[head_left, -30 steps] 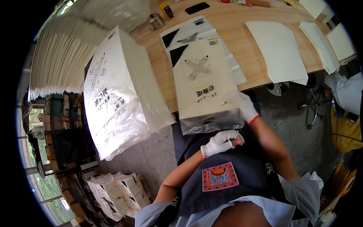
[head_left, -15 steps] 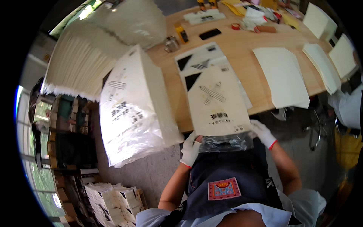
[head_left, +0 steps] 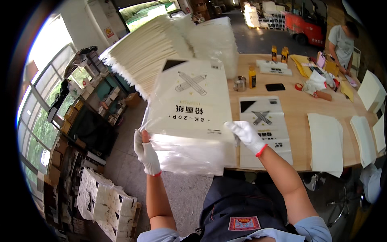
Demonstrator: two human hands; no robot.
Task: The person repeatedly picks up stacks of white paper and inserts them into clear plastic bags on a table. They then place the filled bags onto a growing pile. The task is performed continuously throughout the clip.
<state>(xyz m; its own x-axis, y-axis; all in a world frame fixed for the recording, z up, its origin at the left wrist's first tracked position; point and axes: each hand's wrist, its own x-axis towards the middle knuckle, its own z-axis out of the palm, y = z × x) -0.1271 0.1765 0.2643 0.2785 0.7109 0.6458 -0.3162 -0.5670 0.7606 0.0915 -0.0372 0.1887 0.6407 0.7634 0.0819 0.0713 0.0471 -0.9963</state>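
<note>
A flat pack of drawing paper [head_left: 191, 97] in clear plastic, printed with crossed pencils and a black corner, is between my hands at the left end of the table. It lies on or just above a tall stack of plastic-wrapped packs [head_left: 189, 155]; which of the two I cannot tell. My left hand [head_left: 148, 156], in a white glove with the thumb tip bare, grips its near left corner. At the near right corner, my gloved right hand [head_left: 246, 135] holds its edge. Right of the stack, a similar printed plastic bag [head_left: 264, 135] lies flat on the table [head_left: 300, 101].
Large piles of white sheets [head_left: 141, 52] rise behind the stack. White paper stacks [head_left: 325, 139] lie at the right. A metal jar [head_left: 240, 83], yellow bottle [head_left: 252, 77] and black phone [head_left: 275, 87] stand farther back. Another person [head_left: 342, 42] works at the far right.
Both hands have carried the pack from the table's front edge leftward to the tall stack. The view has lifted, showing more of the room.
</note>
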